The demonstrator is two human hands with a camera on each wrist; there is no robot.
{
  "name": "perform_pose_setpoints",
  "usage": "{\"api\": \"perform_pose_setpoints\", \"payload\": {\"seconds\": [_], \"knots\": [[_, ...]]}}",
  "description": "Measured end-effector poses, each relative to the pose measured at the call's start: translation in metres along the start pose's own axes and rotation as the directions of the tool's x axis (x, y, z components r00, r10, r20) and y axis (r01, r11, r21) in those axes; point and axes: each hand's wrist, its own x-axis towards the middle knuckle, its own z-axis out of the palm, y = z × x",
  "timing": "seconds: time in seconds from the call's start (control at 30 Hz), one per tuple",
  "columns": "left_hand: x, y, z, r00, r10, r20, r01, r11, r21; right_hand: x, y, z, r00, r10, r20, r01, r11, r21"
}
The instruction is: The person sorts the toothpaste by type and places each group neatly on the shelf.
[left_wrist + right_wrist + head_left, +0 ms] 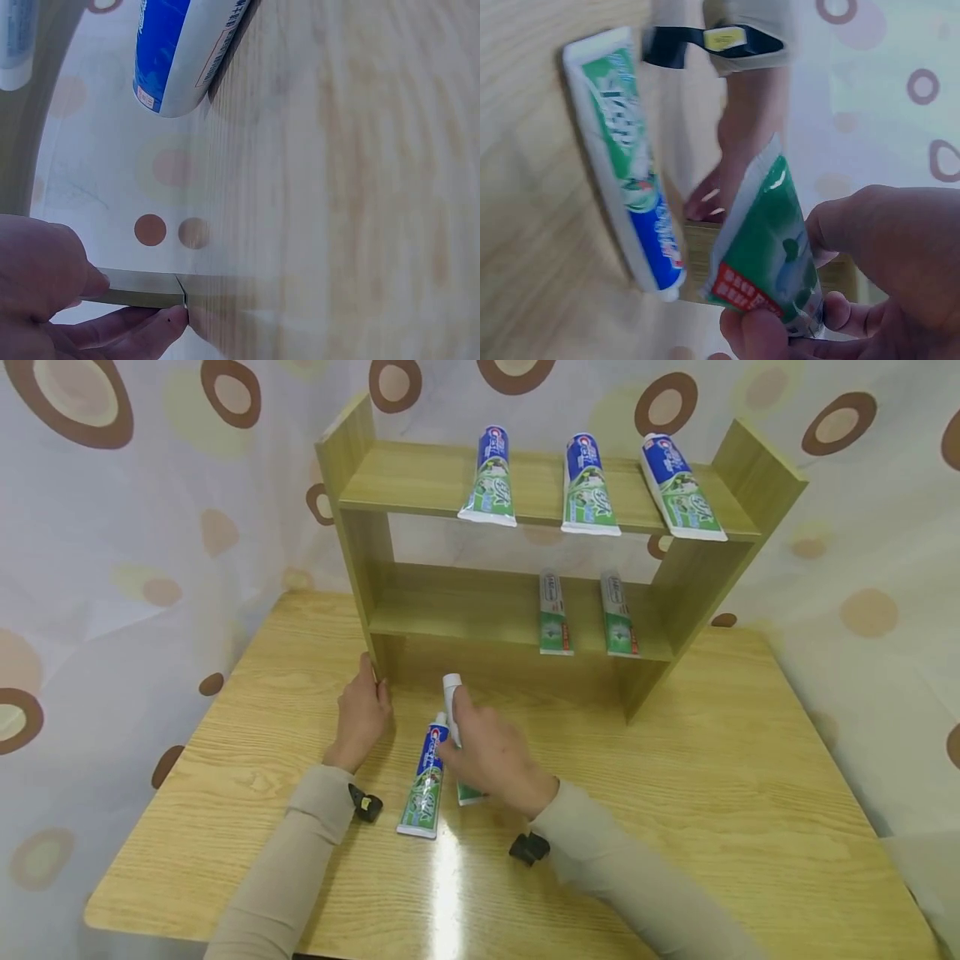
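My left hand (362,714) grips the lower front edge of the left side panel (350,552) of a small wooden shelf. In the left wrist view the thumb and fingers lie on either side of that panel. My right hand (495,752) holds a green and silver-white toothpaste tube (769,247) with a red patch near its flat end. Its white cap points toward the shelf, and the fingers hide much of its middle. Just left of it, a blue and green toothpaste tube (424,785) lies on the table, cap toward the shelf.
On the upper board (412,477) lie three blue and green tubes (588,485), flat ends over the front edge. Two silver and green tubes (553,614) rest toward the right on the lower board (450,610). A patterned curtain (165,510) surrounds the wooden table (720,793).
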Motion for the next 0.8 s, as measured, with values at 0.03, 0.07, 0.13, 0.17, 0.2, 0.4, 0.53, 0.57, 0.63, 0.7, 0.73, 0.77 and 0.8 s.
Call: {"api": "perform_pose_setpoints", "payload": {"seconds": [0.03,0.07,0.13,0.17,0.2,0.4,0.53,0.57,0.63,0.7,0.73,0.77,0.8], "knots": [[0.000,0.001,0.000,1.000,-0.003,0.003,0.003,1.000,0.002,0.000,-0.001,-0.003,1.000,-0.003,-0.010,0.003,1.000,-0.001],[0.000,0.001,0.000,1.000,-0.006,0.005,0.006,1.000,0.004,0.000,-0.002,-0.005,1.000,-0.004,-0.017,0.005,1.000,0.001],[-0.001,0.002,0.000,1.000,-0.007,0.005,0.007,1.000,0.006,-0.001,-0.003,-0.009,0.999,-0.012,-0.032,0.012,1.000,-0.005],[-0.001,0.002,0.000,1.000,-0.007,0.003,0.007,1.000,0.006,-0.001,-0.004,-0.010,0.999,-0.013,-0.036,0.013,1.000,-0.003],[-0.001,0.002,0.000,1.000,-0.006,0.001,0.006,1.000,0.005,-0.001,-0.005,-0.012,0.999,-0.015,-0.038,0.014,1.000,-0.004],[-0.001,0.002,0.000,1.000,0.000,-0.005,0.000,1.000,-0.002,-0.003,-0.007,-0.017,0.998,-0.011,-0.056,0.011,1.000,0.004],[-0.001,0.002,0.000,1.000,0.005,-0.007,-0.005,1.000,0.001,-0.002,-0.010,-0.023,0.996,-0.012,-0.085,0.013,1.000,0.013],[-0.001,0.002,0.000,1.000,0.006,-0.007,-0.006,1.000,0.003,-0.002,-0.010,-0.025,0.995,-0.017,-0.098,0.017,1.000,0.006],[-0.001,0.002,0.001,1.000,0.008,-0.006,-0.008,1.000,0.005,0.000,-0.011,-0.030,0.994,-0.020,-0.112,0.020,1.000,0.002],[-0.001,0.001,0.001,1.000,0.009,-0.006,-0.009,1.000,0.006,0.002,-0.013,-0.035,0.992,-0.023,-0.122,0.023,1.000,-0.002],[-0.001,0.001,0.001,1.000,0.008,-0.005,-0.008,1.000,0.007,0.003,-0.013,-0.037,0.992,-0.023,-0.127,0.022,1.000,-0.006],[-0.001,0.002,0.001,1.000,0.005,-0.003,-0.005,1.000,0.006,0.004,-0.014,-0.039,0.991,-0.023,-0.131,0.023,1.000,-0.007],[-0.001,0.002,0.001,1.000,0.002,-0.002,-0.002,1.000,0.006,0.005,-0.014,-0.042,0.991,-0.022,-0.131,0.021,1.000,-0.004]]}}
